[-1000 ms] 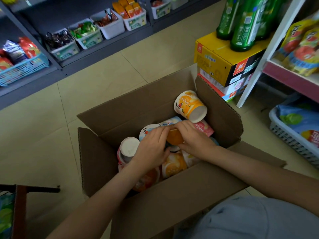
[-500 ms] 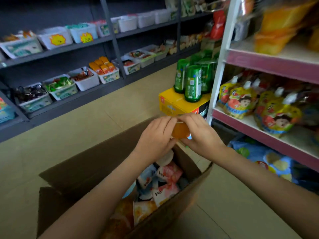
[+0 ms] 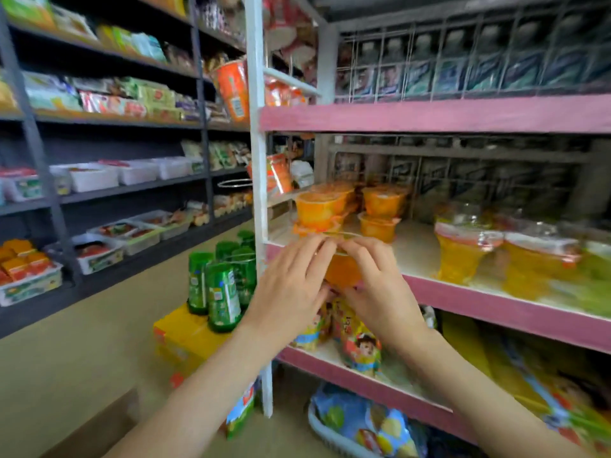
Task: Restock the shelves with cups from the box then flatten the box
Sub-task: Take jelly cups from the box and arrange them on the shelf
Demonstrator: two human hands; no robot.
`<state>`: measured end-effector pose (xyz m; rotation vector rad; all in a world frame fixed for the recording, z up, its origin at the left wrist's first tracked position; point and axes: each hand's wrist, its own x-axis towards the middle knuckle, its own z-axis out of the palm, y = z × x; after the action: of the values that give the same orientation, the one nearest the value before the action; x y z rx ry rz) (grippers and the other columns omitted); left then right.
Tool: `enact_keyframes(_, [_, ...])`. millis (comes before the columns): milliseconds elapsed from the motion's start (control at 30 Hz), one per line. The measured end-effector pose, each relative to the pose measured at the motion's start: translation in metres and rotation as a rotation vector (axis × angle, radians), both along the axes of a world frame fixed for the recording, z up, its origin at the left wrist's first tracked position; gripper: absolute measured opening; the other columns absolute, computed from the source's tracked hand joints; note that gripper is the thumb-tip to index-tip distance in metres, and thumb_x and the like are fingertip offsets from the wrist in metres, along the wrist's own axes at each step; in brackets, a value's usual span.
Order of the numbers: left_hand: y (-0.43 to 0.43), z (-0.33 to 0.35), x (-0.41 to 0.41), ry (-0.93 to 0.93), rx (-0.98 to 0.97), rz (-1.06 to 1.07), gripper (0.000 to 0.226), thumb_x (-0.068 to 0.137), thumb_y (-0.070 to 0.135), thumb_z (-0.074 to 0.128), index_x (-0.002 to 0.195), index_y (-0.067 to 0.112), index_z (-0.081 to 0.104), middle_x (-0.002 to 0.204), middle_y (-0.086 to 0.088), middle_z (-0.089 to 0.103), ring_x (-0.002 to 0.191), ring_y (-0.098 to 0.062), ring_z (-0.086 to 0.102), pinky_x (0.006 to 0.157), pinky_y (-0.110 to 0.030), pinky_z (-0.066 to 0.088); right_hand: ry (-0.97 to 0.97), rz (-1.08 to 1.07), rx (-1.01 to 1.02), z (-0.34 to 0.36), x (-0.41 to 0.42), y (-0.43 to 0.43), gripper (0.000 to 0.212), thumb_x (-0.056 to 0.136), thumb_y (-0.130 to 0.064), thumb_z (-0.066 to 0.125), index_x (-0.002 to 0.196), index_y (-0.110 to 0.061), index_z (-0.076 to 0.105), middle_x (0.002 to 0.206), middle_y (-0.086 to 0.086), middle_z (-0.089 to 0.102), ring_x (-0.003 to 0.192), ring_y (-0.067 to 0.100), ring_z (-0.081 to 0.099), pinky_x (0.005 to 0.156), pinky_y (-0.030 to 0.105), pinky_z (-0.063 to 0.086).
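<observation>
Shop aisle, tan floor (image 3: 99, 342); pink-edged shelf (image 3: 496, 309) bearing stacked orange cups (image 3: 317, 209). Left hand (image 3: 291, 285), right hand (image 3: 380, 292): together gripping one orange cup (image 3: 342, 271).

The person's left hand (image 3: 287, 289) and right hand (image 3: 380, 292) were bare, and both forearms (image 3: 198, 391) were bare too, as far up as I could see. Fingers (image 3: 317, 251) were slender; finer detail was lost in blur.

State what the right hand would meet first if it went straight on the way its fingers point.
Probably the stacked orange cups on the pink shelf, just beyond the cup that the right hand and left hand hold; depth is unclear.
</observation>
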<state>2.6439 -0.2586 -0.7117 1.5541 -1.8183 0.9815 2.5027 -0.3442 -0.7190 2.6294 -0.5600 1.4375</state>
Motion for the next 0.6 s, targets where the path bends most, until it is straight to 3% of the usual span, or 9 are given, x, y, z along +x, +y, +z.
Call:
enact_keyframes(133, [-0.038, 0.014, -0.022, 0.065, 0.007, -0.032, 0.062, 0.068, 0.012, 0.078, 0.125, 0.003, 0.055, 0.124, -0.012, 0.057, 0.116, -0.027, 0.054, 0.101, -0.035, 0.04, -0.022, -0.119, 0.035, 0.014, -0.012, -0.026, 0.061, 0.071, -0.003, 0.075, 0.127, -0.01, 0.051, 0.124, 0.01, 0.05, 0.119, 0.024, 0.044, 0.095, 0.028, 0.04])
enact_keyframes(267, [-0.079, 0.013, -0.029, 0.156, 0.111, -0.025, 0.062, 0.066, 0.008, 0.08, 0.123, 0.001, 0.056, 0.122, -0.014, 0.06, 0.114, -0.028, 0.058, 0.095, -0.035, 0.046, 0.021, -0.21, 0.138, 0.015, -0.014, -0.053, 0.062, 0.073, 0.007, 0.066, 0.13, -0.012, 0.05, 0.128, 0.009, 0.048, 0.124, 0.025, 0.038, 0.096, 0.033, 0.041])
enact_keyframes(433, [-0.112, 0.009, -0.033, 0.186, 0.265, 0.007, 0.055, 0.091, 0.001, 0.05, 0.142, 0.005, 0.031, 0.146, -0.012, 0.035, 0.136, -0.024, 0.031, 0.106, -0.031, 0.035, 0.051, -0.257, 0.33, 0.007, -0.007, -0.08, 0.065, 0.081, 0.012, 0.051, 0.14, -0.014, 0.04, 0.14, 0.007, 0.039, 0.135, 0.021, 0.028, 0.109, 0.026, 0.026])
enact_keyframes(600, [-0.126, 0.002, -0.024, 0.228, 0.301, 0.001, 0.054, 0.094, 0.002, 0.045, 0.145, 0.009, 0.027, 0.15, -0.009, 0.028, 0.139, -0.021, 0.026, 0.105, -0.03, 0.037, 0.104, -0.268, 0.328, 0.001, 0.0, -0.091, 0.06, 0.086, 0.007, 0.055, 0.14, -0.013, 0.043, 0.144, 0.006, 0.04, 0.137, 0.022, 0.03, 0.111, 0.026, 0.024])
